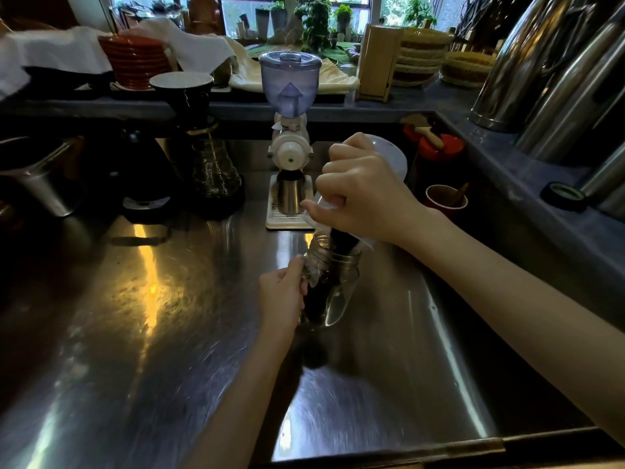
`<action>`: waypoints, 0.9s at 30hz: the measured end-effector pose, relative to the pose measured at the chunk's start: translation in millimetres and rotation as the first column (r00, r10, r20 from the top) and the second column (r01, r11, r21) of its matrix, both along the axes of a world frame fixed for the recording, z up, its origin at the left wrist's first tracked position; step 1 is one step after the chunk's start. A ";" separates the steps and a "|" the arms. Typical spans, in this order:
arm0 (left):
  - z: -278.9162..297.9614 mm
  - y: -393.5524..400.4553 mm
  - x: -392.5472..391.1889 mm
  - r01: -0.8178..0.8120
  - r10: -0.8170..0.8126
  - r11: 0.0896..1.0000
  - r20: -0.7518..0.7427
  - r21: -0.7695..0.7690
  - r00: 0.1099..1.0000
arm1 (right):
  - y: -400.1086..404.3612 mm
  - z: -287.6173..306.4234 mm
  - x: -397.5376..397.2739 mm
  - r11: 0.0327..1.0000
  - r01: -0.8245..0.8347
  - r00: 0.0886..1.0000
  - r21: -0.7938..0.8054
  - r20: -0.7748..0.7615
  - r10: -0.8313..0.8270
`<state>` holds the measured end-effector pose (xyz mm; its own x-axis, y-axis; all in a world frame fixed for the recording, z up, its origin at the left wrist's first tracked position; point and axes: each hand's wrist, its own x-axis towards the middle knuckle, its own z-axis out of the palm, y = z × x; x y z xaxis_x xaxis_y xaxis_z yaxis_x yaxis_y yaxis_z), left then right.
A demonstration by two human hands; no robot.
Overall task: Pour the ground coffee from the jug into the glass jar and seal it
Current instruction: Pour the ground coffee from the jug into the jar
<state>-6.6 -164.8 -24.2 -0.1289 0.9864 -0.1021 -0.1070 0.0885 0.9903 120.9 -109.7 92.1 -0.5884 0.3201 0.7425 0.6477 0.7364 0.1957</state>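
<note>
Closest in, the left hand (282,292) clasps the glass jar (333,286), tilted on the steel worktop (152,316), while the right hand (363,191) grips the translucent jug (389,157) upended over its mouth, dark ground coffee (343,242) streaming in. Judging by that narrow mouth, any drift of the jug, or a slip of the tilted jar, would scatter grounds over the worktop.

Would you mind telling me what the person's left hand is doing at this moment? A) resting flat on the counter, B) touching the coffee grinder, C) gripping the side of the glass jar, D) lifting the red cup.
C: the left hand wraps the side of the glass jar, steadying it while the right hand tips the jug over its mouth.
</note>
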 end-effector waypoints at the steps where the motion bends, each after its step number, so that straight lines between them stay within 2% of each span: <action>1: 0.3 -0.1 0.0 -0.002 0.002 1.000 -0.004 0.000 1.000 | -0.3 0.9 -0.3 1.000 -0.003 1.000 0.004 -0.004 0.003; 17: 2.1 1.2 1.5 -0.008 0.008 1.000 -0.028 -0.004 1.000 | -3.1 1.9 -1.9 1.000 0.001 0.998 0.031 0.066 -0.003; 27: 2.5 0.6 3.7 -0.035 0.034 0.999 -0.067 -0.008 0.997 | -8.1 -7.2 -3.7 0.985 -0.072 0.979 0.159 0.203 0.038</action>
